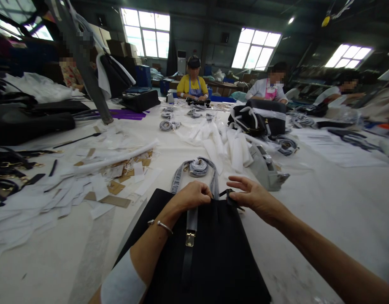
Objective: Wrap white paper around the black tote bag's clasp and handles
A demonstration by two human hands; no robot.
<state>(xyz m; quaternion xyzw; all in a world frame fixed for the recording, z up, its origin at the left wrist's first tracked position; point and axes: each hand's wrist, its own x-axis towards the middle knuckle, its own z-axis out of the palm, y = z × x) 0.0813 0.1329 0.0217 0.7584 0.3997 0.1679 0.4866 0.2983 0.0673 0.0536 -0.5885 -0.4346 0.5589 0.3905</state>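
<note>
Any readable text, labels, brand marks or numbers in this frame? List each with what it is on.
No text can be read.
White paper slips beside the black bag: any print too blurred to read.
Sheets at the right of the table: dark lines, too small to read.
Gold buckle on the bag's strap, below the left hand: no marking legible.
The right hand touches the bag's top edge; no label shows there.

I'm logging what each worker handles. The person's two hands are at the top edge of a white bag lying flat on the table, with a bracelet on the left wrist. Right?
Not quite: the bag is black, not white, as the head view shows. The rest holds: left hand and right hand are at its top edge, it lies flat on the table, and the bracelet is on the left wrist.
</note>
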